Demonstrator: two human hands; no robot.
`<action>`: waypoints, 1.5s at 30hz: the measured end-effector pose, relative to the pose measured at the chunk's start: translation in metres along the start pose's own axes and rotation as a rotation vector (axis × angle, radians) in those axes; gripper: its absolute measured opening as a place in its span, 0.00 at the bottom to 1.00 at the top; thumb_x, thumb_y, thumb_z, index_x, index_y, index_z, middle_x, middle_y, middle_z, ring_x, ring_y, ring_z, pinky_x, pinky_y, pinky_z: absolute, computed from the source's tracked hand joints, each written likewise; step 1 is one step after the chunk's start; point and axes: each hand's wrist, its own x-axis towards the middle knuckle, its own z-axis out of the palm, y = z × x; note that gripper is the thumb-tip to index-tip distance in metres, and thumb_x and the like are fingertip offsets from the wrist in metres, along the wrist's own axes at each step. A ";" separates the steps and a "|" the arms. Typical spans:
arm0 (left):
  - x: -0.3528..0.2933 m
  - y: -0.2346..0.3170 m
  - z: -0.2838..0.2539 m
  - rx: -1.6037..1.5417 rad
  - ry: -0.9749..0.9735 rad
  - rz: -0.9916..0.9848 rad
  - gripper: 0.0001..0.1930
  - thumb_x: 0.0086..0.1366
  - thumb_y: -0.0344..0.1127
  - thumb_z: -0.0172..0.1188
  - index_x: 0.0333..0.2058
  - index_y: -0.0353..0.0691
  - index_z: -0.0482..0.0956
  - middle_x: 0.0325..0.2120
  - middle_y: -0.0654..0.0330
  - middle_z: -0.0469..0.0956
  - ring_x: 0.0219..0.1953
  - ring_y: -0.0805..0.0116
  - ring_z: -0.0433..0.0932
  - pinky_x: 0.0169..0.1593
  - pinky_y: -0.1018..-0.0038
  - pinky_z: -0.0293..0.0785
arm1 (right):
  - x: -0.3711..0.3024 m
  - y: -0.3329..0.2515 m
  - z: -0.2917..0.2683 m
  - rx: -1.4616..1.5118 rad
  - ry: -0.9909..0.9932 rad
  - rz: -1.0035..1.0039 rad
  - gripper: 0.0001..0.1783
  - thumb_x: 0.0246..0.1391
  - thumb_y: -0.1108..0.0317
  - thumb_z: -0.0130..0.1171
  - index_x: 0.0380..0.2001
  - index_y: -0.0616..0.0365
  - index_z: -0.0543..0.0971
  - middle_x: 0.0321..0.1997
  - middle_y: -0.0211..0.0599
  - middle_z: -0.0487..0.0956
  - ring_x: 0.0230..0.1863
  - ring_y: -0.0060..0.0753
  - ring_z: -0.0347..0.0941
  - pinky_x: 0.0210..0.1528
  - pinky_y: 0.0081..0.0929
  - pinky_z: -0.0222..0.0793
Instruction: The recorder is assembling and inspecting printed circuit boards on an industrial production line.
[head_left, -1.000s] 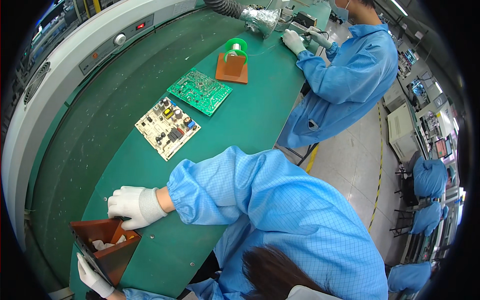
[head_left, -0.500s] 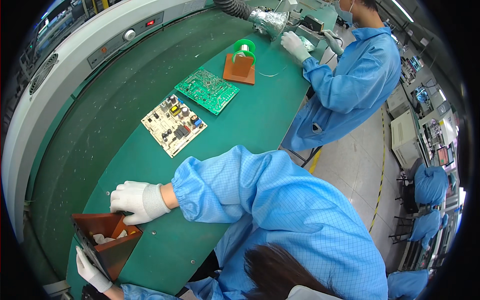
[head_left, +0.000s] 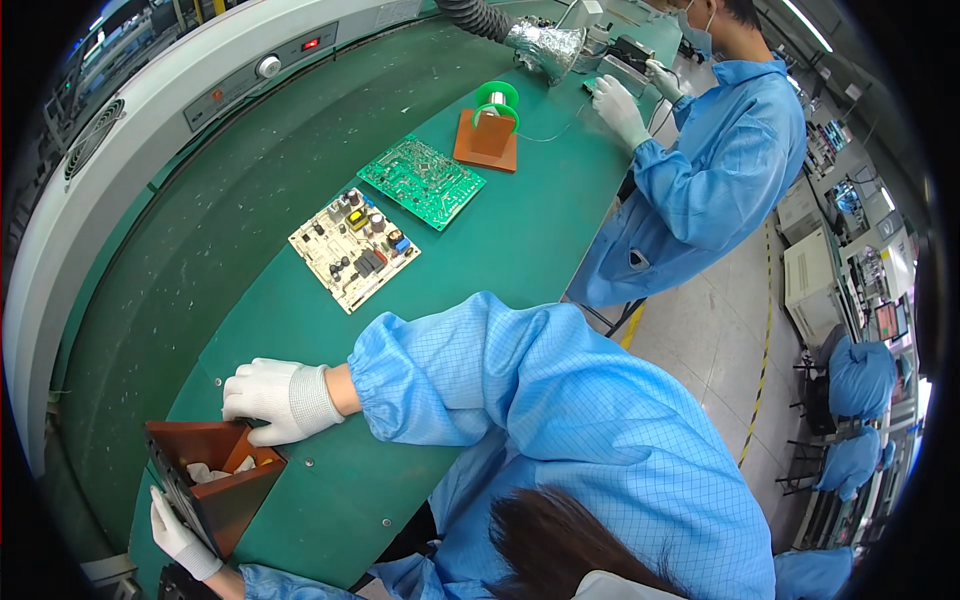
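At the lower left of the green bench stands a brown open-topped box (head_left: 262,490), with white scraps and a small orange-yellow piece inside. A dark flat side (head_left: 172,470) faces the left edge. My left hand (head_left: 180,540), in a white glove, lies along this side and appears to grip the box; its thumb is hidden. At the box's far rim is my gloved right hand (head_left: 275,398), fingers curled down and thumb bent in. Its fingertips are hidden, so what they hold cannot be made out.
Farther up the bench lie a beige circuit board (head_left: 355,250) with components and a green circuit board (head_left: 424,182). Beyond them, a green solder spool (head_left: 497,98) sits on a brown stand (head_left: 487,155). A co-worker (head_left: 725,160) works beside a foil-wrapped duct (head_left: 545,48).
My hands and the box stay nearly still; the whole view shifts slightly. The co-worker's near gloved hand has moved a little to the right and down.
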 end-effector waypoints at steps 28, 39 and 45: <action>-0.002 0.008 -0.002 0.019 0.000 0.014 0.21 0.74 0.46 0.53 0.35 0.28 0.78 0.26 0.64 0.75 0.27 0.79 0.72 0.32 0.80 0.71 | -0.001 -0.002 -0.004 0.009 0.035 -0.023 0.18 0.48 0.58 0.61 0.38 0.59 0.83 0.39 0.43 0.78 0.45 0.46 0.74 0.52 0.39 0.70; -0.004 0.008 -0.002 0.031 0.010 0.021 0.21 0.74 0.45 0.53 0.34 0.28 0.77 0.25 0.65 0.75 0.26 0.79 0.71 0.31 0.80 0.69 | -0.002 -0.001 -0.006 0.034 0.013 -0.018 0.17 0.48 0.59 0.61 0.38 0.58 0.83 0.39 0.42 0.78 0.45 0.46 0.74 0.52 0.39 0.70; -0.004 0.008 -0.004 0.048 0.005 0.031 0.21 0.74 0.45 0.52 0.34 0.28 0.77 0.25 0.64 0.75 0.26 0.78 0.71 0.31 0.80 0.69 | -0.002 -0.003 -0.007 0.017 0.002 -0.018 0.17 0.48 0.59 0.61 0.39 0.58 0.83 0.39 0.42 0.78 0.46 0.46 0.74 0.52 0.39 0.70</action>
